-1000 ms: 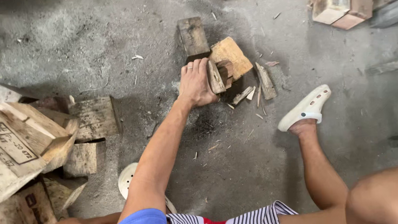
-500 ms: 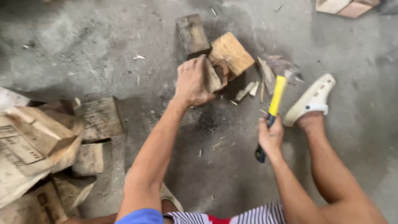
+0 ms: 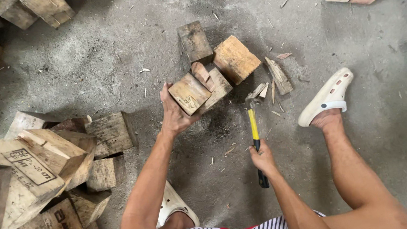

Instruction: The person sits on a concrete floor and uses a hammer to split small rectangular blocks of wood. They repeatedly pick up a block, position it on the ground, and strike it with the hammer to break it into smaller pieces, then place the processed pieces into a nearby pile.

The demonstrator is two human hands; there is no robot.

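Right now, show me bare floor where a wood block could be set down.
Free: the concrete floor between the wood pile and the blocks; also right of the white shoe. Crowded: around the left hand, hammer and splinters.

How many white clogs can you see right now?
2: one white clog on the foot at right, beside the wood splinters; the other white clog at the bottom, partly hidden behind the left forearm.

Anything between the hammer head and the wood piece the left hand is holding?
Nothing visible. The left hand grips the wood block at its near edge; the hammer in the right hand points toward it from the right. Only bare concrete floor and small splinters lie nearby.
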